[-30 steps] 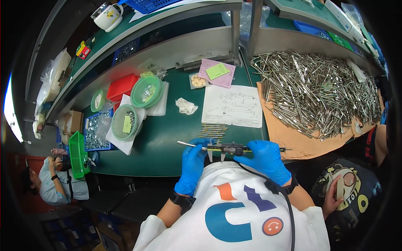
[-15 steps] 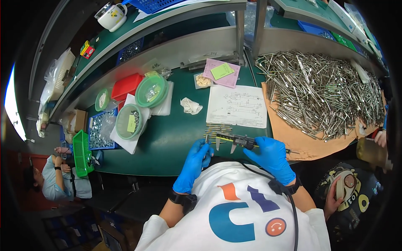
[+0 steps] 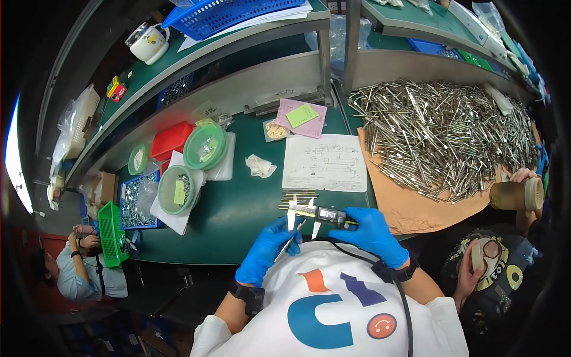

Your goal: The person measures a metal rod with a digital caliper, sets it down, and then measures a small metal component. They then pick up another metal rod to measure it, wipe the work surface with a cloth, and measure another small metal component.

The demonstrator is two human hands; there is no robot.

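Broadly, a dark green worktop (image 3: 232, 214) spans the scene beneath metal-edged shelves (image 3: 279, 31). On its right side, a wide heap of metal rods (image 3: 440, 137), lying at all angles, covers much of a brown paper sheet (image 3: 410, 215). Left of the paper, a white sheet with a line drawing (image 3: 326, 163) lies flat. Far to the left sit a blue tray (image 3: 143, 226) of small metal parts, a green basket (image 3: 112, 235) near it, round green bowls (image 3: 221, 157) and a red tray (image 3: 169, 141). A pink sheet (image 3: 315, 127) lies just beyond the drawing.

At the near edge, the right hand (image 3: 375, 235), gloved in blue, has its grip closed around a digital caliper (image 3: 330, 217), whose jaws stand parted at its left end. Opposite, the left hand (image 3: 269, 249), gloved alike, keeps its grip clenched on a slim metal rod (image 3: 289, 241). A crumpled white cloth (image 3: 260, 166) rests left of the drawing. Several thin rods (image 3: 300, 195) lie side by side between drawing and caliper. The slim metal rod slants upward from the left fingers, its upper end near the caliper's jaws; whether they touch, I cannot tell
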